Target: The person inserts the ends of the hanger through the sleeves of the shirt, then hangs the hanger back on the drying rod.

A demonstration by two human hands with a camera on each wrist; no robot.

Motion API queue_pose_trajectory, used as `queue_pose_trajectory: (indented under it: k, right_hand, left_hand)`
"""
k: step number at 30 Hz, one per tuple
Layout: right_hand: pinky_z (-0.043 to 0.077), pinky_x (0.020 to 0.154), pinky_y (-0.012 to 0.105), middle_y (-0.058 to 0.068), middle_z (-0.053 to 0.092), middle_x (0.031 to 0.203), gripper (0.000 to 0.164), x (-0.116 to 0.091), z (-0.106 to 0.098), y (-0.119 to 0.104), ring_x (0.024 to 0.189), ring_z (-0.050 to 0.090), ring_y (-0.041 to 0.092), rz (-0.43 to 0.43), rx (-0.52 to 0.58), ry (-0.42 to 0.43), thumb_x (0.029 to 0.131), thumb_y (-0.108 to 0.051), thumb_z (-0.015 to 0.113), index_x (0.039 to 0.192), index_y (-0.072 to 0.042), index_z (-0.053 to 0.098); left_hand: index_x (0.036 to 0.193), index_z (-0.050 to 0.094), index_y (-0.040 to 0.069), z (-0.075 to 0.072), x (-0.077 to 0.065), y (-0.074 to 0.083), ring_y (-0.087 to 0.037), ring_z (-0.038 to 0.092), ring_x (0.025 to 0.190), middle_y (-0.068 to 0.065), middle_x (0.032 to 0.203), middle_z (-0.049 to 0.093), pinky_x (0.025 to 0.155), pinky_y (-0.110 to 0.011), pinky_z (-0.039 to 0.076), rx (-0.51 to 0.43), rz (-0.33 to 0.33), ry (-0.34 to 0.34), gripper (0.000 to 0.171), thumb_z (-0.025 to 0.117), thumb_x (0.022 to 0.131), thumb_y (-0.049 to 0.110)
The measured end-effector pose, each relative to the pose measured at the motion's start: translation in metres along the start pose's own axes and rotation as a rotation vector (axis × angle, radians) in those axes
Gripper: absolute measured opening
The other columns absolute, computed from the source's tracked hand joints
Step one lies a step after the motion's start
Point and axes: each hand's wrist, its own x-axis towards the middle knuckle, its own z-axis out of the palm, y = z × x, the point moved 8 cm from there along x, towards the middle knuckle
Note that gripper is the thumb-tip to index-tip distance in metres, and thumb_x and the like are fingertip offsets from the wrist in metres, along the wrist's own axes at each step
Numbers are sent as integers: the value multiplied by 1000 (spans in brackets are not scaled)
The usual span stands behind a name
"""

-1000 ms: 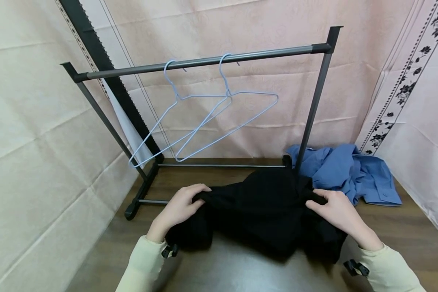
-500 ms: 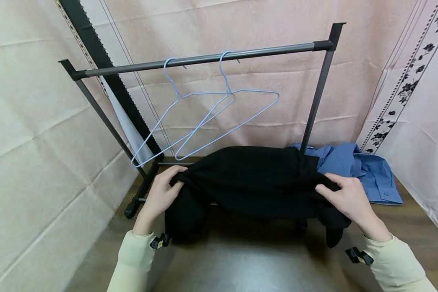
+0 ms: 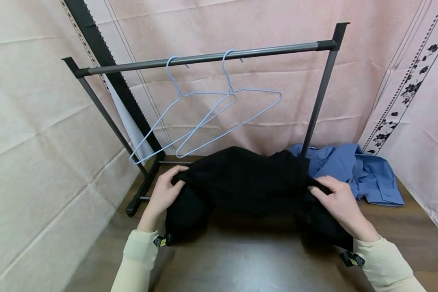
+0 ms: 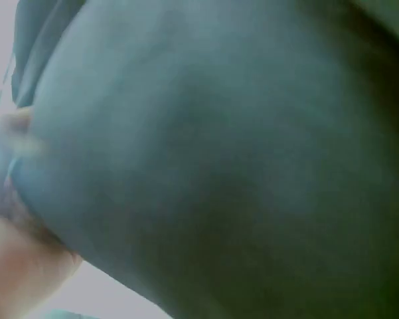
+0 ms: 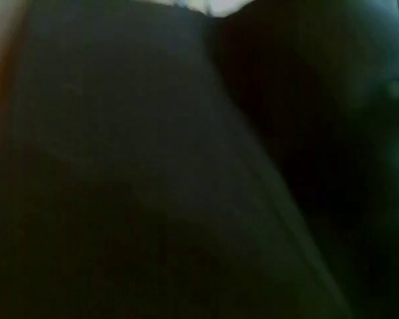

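Note:
A black garment [image 3: 252, 182] stretches between the two hands in the head view, its middle bunched in front of the rack's base. My left hand [image 3: 164, 192] pinches its left edge between thumb and fingers. On the other side, my right hand [image 3: 337, 200] pinches the right edge, and loose cloth hangs below that wrist. Dark cloth [image 4: 206, 153] fills most of the left wrist view, with part of the left hand [image 4: 26, 246] at its edge. The right wrist view is nearly all dark cloth [image 5: 133, 146] with a fold running down it.
Behind the garment stands a metal clothes rack [image 3: 277, 49]. Two light blue wire hangers, a left one [image 3: 158, 121] and a right one [image 3: 253, 117], hang from its bar. A blue shirt [image 3: 365, 174] lies crumpled on the wooden table [image 3: 241, 263] by the rack's right leg. Cloth-covered walls enclose the sides.
The black garment has been lifted and spread farther toward the rack. My left hand moved left and forward; my right hand went outward, then came back inward a little.

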Motion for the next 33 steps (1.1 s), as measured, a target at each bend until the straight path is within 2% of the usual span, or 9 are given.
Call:
queue_pose_trajectory:
  k: [5,7,10,13,17,20,25,29,33]
  right_hand:
    - [43,74,17,-8,69,93,21,-17,33,15,85,56,3,-39,-53,-140,87,-6,77,106,-14,79]
    - [45,70,22,-11,67,94,19,-24,43,18,83,56,5,-20,-83,-220,89,-13,77,107,-18,78]
    - [48,73,31,-11,66,99,18,-32,51,22,88,59,9,24,-114,-320,92,-22,76,110,-21,77]
    - [49,78,38,-9,67,104,19,-32,51,23,96,61,15,44,-132,-338,93,-26,75,111,-21,76]
    - [48,76,38,-9,68,101,19,-28,45,21,95,62,16,38,-142,-302,93,-25,75,112,-21,75]
    - [47,68,33,-9,67,98,21,-24,40,16,83,60,13,27,-118,-282,94,-22,74,114,-18,74]
    - [42,59,25,-4,68,100,24,-17,31,7,68,50,7,17,-70,-246,94,-16,74,118,-13,73]
    - [44,51,25,-4,67,101,24,-14,32,5,60,51,6,63,-25,-265,96,-19,72,120,-15,71]
    - [49,61,27,-7,66,103,26,-13,42,2,71,59,7,81,-13,-297,97,-25,71,122,-19,71]
  left_hand:
    - [121,69,9,28,-6,-25,-27,60,113,-8,125,66,97,-49,46,27,-23,-197,28,62,96,-2]
    - [121,69,12,41,-7,-40,-23,60,112,-4,126,65,96,-48,47,52,-14,-255,30,64,95,0]
    - [122,69,11,54,-10,-44,-21,60,109,-4,125,66,93,-45,48,85,-12,-316,29,64,95,1]
    - [122,68,10,58,-13,-45,-20,60,110,-4,122,66,94,-44,48,119,-13,-362,28,64,95,2]
    - [127,65,11,54,-14,-41,-22,58,108,-3,122,62,94,-45,47,149,-2,-415,34,64,95,1]
    - [130,64,12,47,-15,-32,-25,55,114,-4,125,57,100,-49,44,103,9,-418,39,61,94,-3]
    - [130,64,16,39,-9,-11,-22,54,118,-2,129,56,103,-50,44,34,59,-333,38,58,97,-3]
    - [127,66,19,46,-3,5,-19,58,114,5,124,59,94,-46,48,31,115,-276,26,60,102,14]
    - [125,67,17,61,1,18,-19,59,116,8,122,61,96,-45,48,25,163,-276,24,61,103,26]
